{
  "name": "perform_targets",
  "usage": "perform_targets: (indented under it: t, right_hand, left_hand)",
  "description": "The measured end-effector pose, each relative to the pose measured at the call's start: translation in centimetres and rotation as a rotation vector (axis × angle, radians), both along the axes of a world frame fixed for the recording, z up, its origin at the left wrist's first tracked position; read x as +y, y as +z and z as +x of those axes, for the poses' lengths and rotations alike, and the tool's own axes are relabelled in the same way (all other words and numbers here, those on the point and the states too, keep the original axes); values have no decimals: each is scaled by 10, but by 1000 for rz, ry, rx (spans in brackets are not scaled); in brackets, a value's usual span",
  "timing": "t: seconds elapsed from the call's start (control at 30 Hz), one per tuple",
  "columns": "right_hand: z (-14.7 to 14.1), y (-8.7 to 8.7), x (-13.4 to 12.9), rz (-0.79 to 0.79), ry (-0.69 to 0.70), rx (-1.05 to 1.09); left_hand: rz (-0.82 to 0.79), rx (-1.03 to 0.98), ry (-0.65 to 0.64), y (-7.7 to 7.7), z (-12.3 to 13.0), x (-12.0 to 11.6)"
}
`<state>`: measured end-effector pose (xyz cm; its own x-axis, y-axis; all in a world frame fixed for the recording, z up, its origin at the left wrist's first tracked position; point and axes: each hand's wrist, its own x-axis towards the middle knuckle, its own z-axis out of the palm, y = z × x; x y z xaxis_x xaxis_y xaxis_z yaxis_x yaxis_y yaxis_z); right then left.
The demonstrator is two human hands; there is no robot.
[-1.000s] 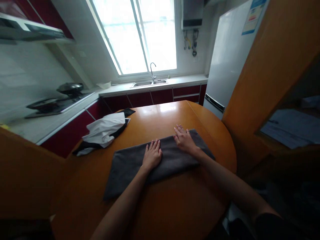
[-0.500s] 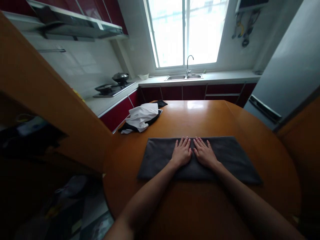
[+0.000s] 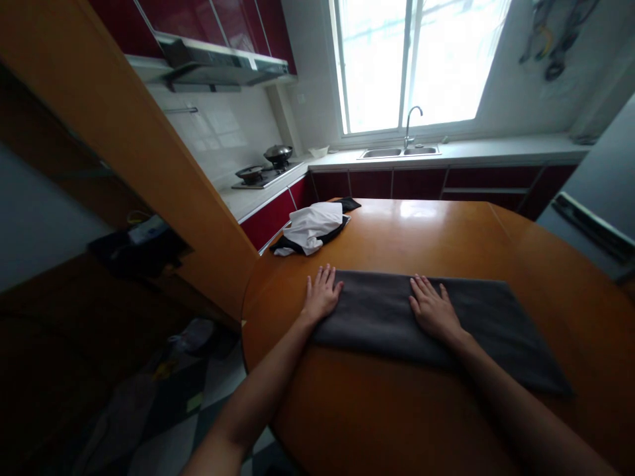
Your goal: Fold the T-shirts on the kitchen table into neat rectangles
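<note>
A dark grey cloth, folded into a long flat rectangle, lies on the wooden table. My left hand rests at the cloth's left end, palm down with fingers stretched out. Flat on the middle of the cloth lies my right hand, its fingers extended and pointing away from me. Neither hand grips anything. Part of the cloth is hidden under my hands and right forearm.
White and black garments lie heaped at the table's far left edge. Beyond the table are a stove with a lidded pan, a sink with a tap, and a window. A fridge stands at the right.
My left hand has slid left from the middle of the cloth to its left end. The right hand stays flat near the middle. The view has turned left.
</note>
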<state>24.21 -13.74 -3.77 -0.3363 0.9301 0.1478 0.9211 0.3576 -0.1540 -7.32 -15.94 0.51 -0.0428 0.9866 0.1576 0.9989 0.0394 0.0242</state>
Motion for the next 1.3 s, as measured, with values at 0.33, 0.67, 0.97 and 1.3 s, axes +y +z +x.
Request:
perform_targets:
  t: [0.33, 0.67, 0.97, 1.3]
  right_hand:
    - [-1, 6, 1, -34, -9, 7]
    - [-3, 24, -4, -55, -19, 80]
    - [-4, 21, -5, -67, -90, 66]
    - [-2, 20, -3, -82, -96, 82]
  left_hand:
    - [44, -17, -264, 14, 78, 2]
    - [-6, -63, -435, -22, 136, 9]
    - [2, -30, -434, -24, 134, 11]
    - [-12, -3, -426, -22, 135, 12]
